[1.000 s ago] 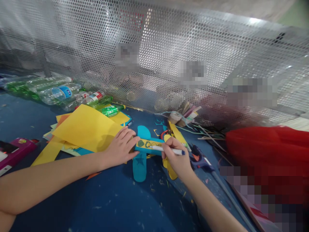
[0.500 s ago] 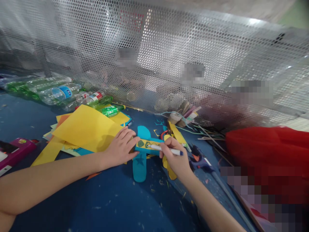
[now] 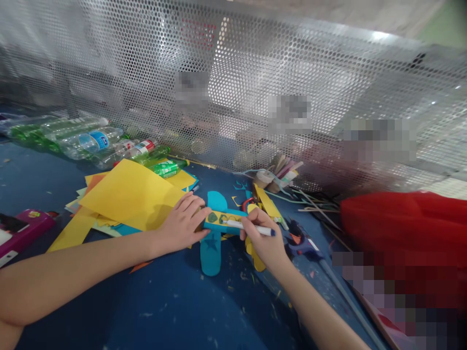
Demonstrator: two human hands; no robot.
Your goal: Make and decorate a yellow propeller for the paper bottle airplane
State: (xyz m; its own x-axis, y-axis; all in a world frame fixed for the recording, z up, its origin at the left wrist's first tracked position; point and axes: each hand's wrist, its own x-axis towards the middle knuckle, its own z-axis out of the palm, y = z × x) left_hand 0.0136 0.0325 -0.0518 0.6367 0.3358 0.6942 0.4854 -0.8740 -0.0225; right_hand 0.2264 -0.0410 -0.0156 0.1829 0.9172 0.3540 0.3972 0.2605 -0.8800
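Left hand (image 3: 181, 222) lies flat, fingers close together and extended, pressing the left end of the foam plane (image 3: 211, 249) at table (image 3: 153, 301) centre. Right hand (image 3: 263, 239) has its fingers curled, pinching a white pen (image 3: 251, 227), tip on the plane's yellow strip. Versus half a second ago, the pen has shifted slightly left and the left hand is unchanged.

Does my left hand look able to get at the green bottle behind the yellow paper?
Probably yes: the left hand lies flat, holding nothing, and only the flat yellow paper lies between it and the green bottle.
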